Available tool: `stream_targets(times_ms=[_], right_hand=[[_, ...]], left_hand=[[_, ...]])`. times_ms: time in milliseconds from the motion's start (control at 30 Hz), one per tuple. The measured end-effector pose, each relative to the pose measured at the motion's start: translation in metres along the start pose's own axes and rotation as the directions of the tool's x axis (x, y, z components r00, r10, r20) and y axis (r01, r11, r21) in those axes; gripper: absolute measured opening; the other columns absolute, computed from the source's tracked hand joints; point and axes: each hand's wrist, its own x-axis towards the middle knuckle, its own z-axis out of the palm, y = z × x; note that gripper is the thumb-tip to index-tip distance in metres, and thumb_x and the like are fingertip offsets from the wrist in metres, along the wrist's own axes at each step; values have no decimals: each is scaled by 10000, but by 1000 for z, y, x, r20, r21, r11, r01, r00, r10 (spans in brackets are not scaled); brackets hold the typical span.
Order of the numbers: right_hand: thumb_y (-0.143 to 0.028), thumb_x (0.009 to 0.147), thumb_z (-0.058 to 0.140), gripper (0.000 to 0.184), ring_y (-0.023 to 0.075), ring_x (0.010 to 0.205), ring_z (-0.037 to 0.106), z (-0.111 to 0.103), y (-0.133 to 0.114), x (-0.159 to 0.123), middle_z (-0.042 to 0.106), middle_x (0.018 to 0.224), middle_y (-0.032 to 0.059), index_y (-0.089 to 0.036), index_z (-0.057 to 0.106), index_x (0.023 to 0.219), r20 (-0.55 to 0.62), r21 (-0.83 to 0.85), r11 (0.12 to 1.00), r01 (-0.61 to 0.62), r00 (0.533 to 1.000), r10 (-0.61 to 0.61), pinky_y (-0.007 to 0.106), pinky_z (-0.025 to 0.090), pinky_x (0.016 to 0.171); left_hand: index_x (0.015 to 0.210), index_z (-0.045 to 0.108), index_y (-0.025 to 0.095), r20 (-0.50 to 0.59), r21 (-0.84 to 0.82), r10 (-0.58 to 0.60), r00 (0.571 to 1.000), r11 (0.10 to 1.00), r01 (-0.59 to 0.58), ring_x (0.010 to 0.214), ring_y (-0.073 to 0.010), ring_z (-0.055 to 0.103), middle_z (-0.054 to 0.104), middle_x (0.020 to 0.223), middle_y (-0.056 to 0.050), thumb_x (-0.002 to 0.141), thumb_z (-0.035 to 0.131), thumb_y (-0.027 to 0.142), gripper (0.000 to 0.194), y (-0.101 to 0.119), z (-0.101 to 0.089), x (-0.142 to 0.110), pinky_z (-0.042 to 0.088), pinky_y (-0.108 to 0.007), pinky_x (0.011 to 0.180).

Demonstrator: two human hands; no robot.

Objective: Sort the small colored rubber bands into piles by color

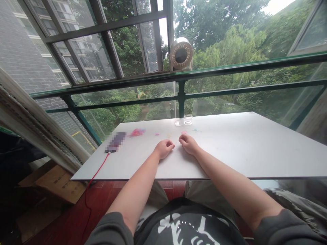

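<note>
My left hand (pixel 165 149) rests near the middle of the white table (pixel 230 146), its fingers pinched together. Close by on the right, my right hand (pixel 188 144) is also closed in a pinch. A faint thin strand seems to run between the two sets of fingertips, too fine to name. Just beyond my right hand lies a small pink patch of bits (pixel 184 132), with some teal bits (pixel 196 130) to its right. Farther left are a loose pink and red heap (pixel 138 132) and a tiny pink piece (pixel 157 134).
Two clear round dishes (pixel 188 119) stand at the table's far edge. A phone-like blurred device (pixel 116 142) with a red cable (pixel 98 169) lies at the left. Behind the table is a green railing (pixel 181 92), with a round fan (pixel 181 54) above. A cardboard box (pixel 61 183) sits on the floor.
</note>
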Motion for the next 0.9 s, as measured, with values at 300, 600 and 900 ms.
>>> stream_targets(times_ms=[300, 600, 900], right_hand=[[-428, 801, 358, 244, 112, 452, 426, -6, 10, 7, 471, 544, -23, -218, 358, 677, -187, 180, 978, -102, 973, 136, 249, 368, 478], [-293, 630, 621, 192, 95, 500, 438, 0, -3, -3, 564, 611, -24, -177, 630, 783, 118, 96, 995, -28, 993, 16, 232, 346, 512], [-286, 685, 541, 128, 103, 493, 423, -5, -7, -3, 492, 514, -36, -171, 574, 637, 80, 105, 993, -51, 996, 43, 237, 333, 515]], left_hand=[[778, 622, 165, -17, 7, 0, 1000, 1000, 0, 661, -128, 553, 653, 754, -22, 740, 540, 345, 201, -3, 1, 1, 437, -245, 650], [801, 624, 174, -30, 23, 10, 1000, 1000, -9, 677, -137, 567, 661, 767, -22, 755, 535, 384, 233, -3, 0, -1, 442, -256, 668], [782, 627, 170, -26, 38, 8, 1000, 999, -7, 651, -127, 561, 659, 737, -12, 751, 539, 353, 205, 0, 0, -1, 441, -247, 649]])
